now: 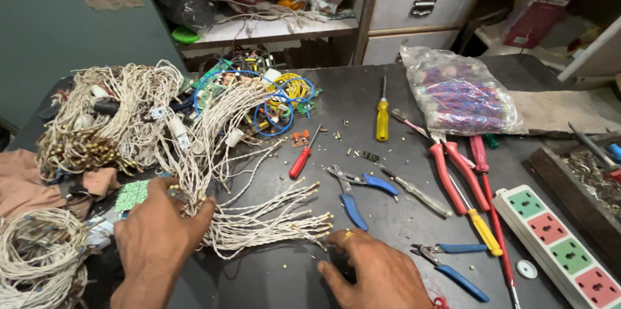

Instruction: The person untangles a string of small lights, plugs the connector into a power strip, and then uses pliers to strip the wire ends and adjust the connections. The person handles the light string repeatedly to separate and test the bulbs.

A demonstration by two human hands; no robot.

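White twisted wire bundle point(259, 221) clamped under left hand point(158, 228) fingers, wire tips beside right hand point(375, 270), fingers apart

Bare dark tabletop point(272, 276) lies open between the left hand point(155, 231) and right hand point(378, 270), under the fanned white wire ends point(272, 218). Blue-handled pliers point(356, 196) and a red screwdriver point(303, 157) block the centre; a heaped wire tangle point(123, 121) crowds the left.

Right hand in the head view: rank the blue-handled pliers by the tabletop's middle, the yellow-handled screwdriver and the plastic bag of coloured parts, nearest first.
From the right hand:
1. Blue-handled pliers, just above the hand, mid-table.
2. Yellow-handled screwdriver, farther up the table, standing almost straight.
3. Plastic bag of coloured parts, at the far right, near the drawers.
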